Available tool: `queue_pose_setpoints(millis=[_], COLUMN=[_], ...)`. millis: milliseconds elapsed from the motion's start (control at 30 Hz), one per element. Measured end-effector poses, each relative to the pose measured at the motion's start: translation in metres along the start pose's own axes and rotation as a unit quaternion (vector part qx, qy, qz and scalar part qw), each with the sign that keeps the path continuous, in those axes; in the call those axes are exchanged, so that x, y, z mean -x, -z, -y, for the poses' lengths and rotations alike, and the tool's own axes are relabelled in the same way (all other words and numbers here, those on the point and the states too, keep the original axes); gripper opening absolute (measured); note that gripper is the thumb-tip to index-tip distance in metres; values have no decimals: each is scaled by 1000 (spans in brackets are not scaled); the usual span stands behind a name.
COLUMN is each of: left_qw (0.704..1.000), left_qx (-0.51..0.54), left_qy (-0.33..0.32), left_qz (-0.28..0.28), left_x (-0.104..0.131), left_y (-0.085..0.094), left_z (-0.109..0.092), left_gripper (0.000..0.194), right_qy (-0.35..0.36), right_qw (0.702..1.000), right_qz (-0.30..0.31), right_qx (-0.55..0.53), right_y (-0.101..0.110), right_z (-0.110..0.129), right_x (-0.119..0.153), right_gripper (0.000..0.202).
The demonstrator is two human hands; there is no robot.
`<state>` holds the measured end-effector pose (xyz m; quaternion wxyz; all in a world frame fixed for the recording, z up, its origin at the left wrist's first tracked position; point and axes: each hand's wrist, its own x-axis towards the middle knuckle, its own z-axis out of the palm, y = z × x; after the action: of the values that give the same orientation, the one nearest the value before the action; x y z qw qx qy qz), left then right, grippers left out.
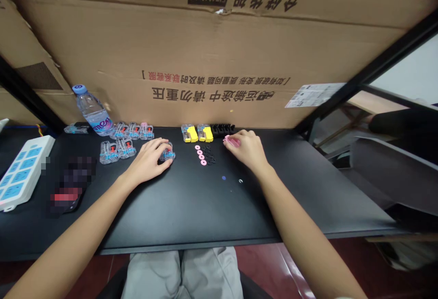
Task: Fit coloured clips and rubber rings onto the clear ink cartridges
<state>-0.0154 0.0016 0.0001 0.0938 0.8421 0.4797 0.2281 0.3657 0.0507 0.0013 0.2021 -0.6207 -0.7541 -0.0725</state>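
Observation:
My left hand (150, 160) rests on the black tabletop, thumb and fingers around a small clear plastic assembly (168, 153) with blue and orange parts inside. Between the closed fingers of my right hand (249, 148) is a pink plastic piece (232, 141), partly hidden by them. Just left of that hand lie several pink rings (200, 152) in a line and several small black rings (208, 148). Behind these stand two clear assemblies with yellow parts (205, 133) and a row of black plastic pieces (223, 129).
More clear assemblies (127, 147) are grouped at the left, beside a water bottle (94, 111). A white power strip (25, 169) and a blurred dark phone (73, 183) lie farther left. A blue dot (223, 177) and a C-shaped clip (241, 181) lie near the middle. Cardboard (219, 48) walls the back.

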Motion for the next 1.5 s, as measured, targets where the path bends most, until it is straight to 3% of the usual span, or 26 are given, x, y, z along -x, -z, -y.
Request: queue_pose_setpoints(millis=[367, 467, 533, 633, 733, 867, 967, 1067, 1200, 1267, 1367, 1500], left_qw=[1000, 1000, 1000, 1000, 999, 995, 993, 993, 995, 995, 995, 993], left_qx=[-4, -8, -10, -5, 29, 77, 94, 91, 68, 65, 72, 92], left_qy=[1, 1, 4, 0, -27, -54, -70, -75, -71, -63, -56, -44], left_qz=[1, 4, 4, -1, -6, -11, -16, -18, 15, 31, 46, 58], left_x=[0, 0, 0, 1, 1, 2, 2, 1, 1, 2, 1, 0], left_y=[0, -1, -1, 0, 1, -3, -7, -8, -8, -10, -13, -16], left_z=[-1, 2, 3, -1, -14, -36, -43, -39, -29, -24, -19, -15], left_gripper=[28, 29, 29, 34, 49, 93, 87, 68, 66, 69, 73, 84], right_qy=[26, 15, -13, -61, -98, -119, -110, -81, 13, 67, 121, 160], right_qw=[999, 1000, 994, 947, 864, 791, 774, 789, 899, 929, 937, 938], right_qz=[27, -1, -33, -33, 52, 156, 193, 203, 98, 90, 119, 148], right_qx=[8, -22, -103, -314, -491, -580, -593, -574, -427, -353, -306, -269], right_y=[4, 9, 12, 14, 12, 7, 4, 2, 8, 12, 13, 9], right_z=[20, 22, 27, 43, 71, 111, 127, 125, 100, 85, 68, 65], right_x=[1, 2, 3, 6, 13, 25, 32, 34, 29, 25, 21, 23], right_gripper=[21, 29, 32, 29, 32, 34, 31, 29, 19, 19, 17, 15])
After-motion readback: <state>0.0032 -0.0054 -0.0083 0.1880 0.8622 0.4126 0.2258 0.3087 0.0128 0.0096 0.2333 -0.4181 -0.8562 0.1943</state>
